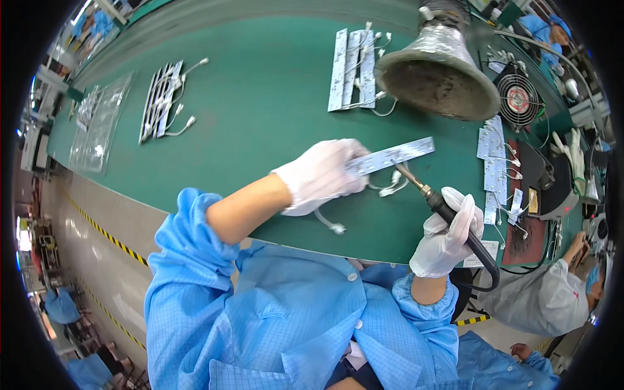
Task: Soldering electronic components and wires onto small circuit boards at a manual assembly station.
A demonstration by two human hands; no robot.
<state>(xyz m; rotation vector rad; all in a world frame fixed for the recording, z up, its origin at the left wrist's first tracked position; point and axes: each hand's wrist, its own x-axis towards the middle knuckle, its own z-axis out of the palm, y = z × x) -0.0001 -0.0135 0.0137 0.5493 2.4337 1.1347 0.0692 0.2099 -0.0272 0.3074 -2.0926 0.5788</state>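
Observation:
My left hand [325, 174], in a white glove, grips one end of a white LED strip board [406, 151] above the green work surface. Thin white wires with a white connector [337, 228] hang below that hand. My right hand [448, 234], gloved too, is closed around the black handle of a soldering iron [444, 209]. The iron's tip meets or nearly meets the board's lower edge around its middle; I cannot tell whether they touch. A second white connector [389, 191] dangles under the board near the tip.
Wired boards lie at the back [337, 71], at the left [156, 97] and at the right [492, 172]. Clear plastic trays [101, 130] rest at the far left. A foil-wrapped fume hood [442, 71] overhangs the table beside a round fan [518, 101]. A co-worker's sleeve [546, 299] shows at right.

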